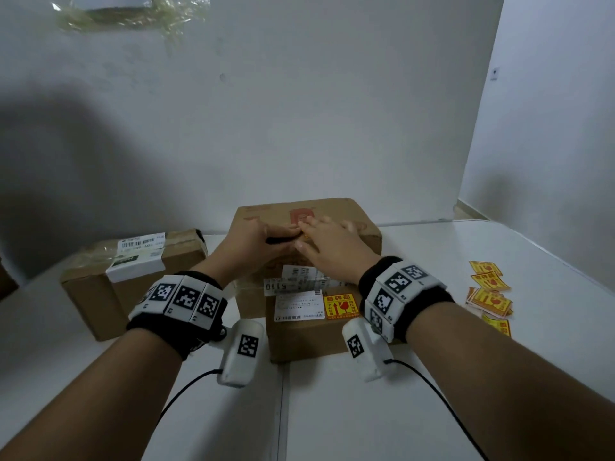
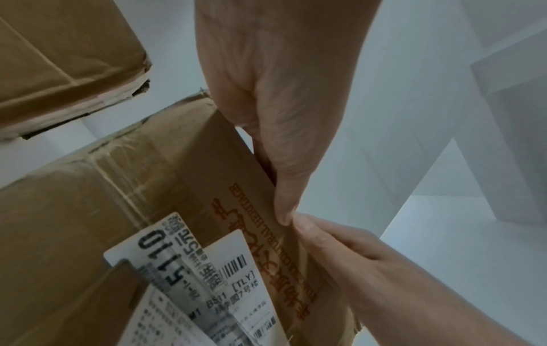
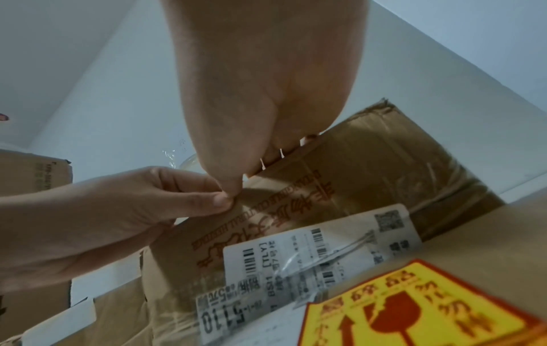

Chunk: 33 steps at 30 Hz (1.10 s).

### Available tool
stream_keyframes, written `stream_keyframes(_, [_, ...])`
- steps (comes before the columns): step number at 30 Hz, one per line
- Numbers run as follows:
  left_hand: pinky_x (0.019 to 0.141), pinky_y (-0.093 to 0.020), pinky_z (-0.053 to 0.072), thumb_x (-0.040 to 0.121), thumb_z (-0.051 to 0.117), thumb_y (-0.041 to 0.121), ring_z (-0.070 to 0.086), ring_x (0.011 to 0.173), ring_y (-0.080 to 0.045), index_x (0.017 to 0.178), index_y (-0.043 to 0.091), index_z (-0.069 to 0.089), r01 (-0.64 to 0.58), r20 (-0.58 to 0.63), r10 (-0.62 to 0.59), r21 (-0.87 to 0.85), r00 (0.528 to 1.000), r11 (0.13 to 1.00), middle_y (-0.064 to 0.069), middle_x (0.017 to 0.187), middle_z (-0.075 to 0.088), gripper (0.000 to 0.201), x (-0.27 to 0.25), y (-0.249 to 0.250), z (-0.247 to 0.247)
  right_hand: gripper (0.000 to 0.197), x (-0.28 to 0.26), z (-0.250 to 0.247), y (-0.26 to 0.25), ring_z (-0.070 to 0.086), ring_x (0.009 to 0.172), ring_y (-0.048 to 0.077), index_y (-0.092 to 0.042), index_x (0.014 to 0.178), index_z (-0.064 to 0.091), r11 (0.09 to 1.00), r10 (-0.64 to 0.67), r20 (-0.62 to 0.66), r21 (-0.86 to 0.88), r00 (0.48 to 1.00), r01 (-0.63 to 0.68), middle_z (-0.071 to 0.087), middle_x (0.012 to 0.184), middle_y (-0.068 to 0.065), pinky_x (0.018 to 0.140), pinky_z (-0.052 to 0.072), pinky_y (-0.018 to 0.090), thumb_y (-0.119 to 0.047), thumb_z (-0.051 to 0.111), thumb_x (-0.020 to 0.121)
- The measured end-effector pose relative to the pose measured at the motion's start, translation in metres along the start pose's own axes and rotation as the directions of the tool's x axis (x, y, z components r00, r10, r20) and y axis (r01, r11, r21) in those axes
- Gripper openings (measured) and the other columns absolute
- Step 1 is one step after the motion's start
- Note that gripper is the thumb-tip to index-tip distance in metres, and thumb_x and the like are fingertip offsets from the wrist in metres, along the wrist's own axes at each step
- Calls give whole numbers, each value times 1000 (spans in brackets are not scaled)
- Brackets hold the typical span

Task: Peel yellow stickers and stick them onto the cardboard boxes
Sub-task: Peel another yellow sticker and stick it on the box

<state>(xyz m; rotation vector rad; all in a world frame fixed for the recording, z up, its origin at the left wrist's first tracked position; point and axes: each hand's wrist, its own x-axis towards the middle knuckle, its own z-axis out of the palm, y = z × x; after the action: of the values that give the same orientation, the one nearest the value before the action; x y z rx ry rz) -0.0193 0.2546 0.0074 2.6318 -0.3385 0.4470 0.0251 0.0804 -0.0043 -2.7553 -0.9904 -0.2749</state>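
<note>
Both hands meet on top of the far cardboard box (image 1: 336,209). My left hand (image 1: 293,237) has curled fingers and pinches the edge of a yellow sticker (image 1: 305,236), of which only a small orange-yellow sliver shows. My right hand (image 1: 314,239) lies over the same spot with straight, spread fingers resting on the box top. In the right wrist view its thumb touches the left hand (image 3: 220,200) at the pinch. The near box (image 1: 299,341) carries a stuck yellow sticker (image 1: 340,306) beside white shipping labels.
A third taped box (image 1: 133,264) sits at the left of the white table (image 1: 432,394). A loose pile of yellow stickers (image 1: 489,294) lies to the right. Wrist cables trail toward the table's near edge. A white wall stands behind the boxes.
</note>
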Motion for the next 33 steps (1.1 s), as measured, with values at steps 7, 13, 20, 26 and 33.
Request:
stream_keyframes(7, [70,10,30,87,69,27,49,93,9,127,21,63,52,25,-53,6,998,999,6,129,63,41,-1,4,-1,55,-6,-2,-4,14,149,20,-13,154,17,999,-31,60,-28,998,33,16,162,2,118,12,44,-26,33,102])
stream_keyframes(13, [69,9,31,88,68,24,47,82,14,127,19,63,67,28,-66,-15,997,998,5,130,63,39,-1,8,-4,65,-14,-5,-3,11,149,18,-14,154,11,996,-75,44,-50,996,77,10,163,1,122,9,39,-8,40,97])
stream_keyframes(20, [72,10,31,89,67,26,49,99,7,128,22,62,60,52,-60,-3,997,998,5,134,60,40,-5,9,-4,57,-32,-4,13,22,147,15,-25,152,26,994,-99,-70,37,993,102,25,159,-4,121,18,38,-9,40,99])
stream_keyframes(26, [76,13,26,90,66,23,44,108,7,128,20,62,56,50,-54,-27,997,998,6,136,57,38,-5,7,-3,46,-37,2,15,30,143,15,-21,145,41,985,-8,-191,169,982,41,39,153,0,119,20,32,-12,41,100])
stream_keyframes(33, [95,-30,48,95,57,23,61,109,-21,137,33,51,-26,107,6,184,994,983,-1,128,65,44,-2,7,0,48,-38,4,16,35,140,17,-18,144,44,975,28,-231,219,972,24,43,150,2,117,25,32,-10,46,97])
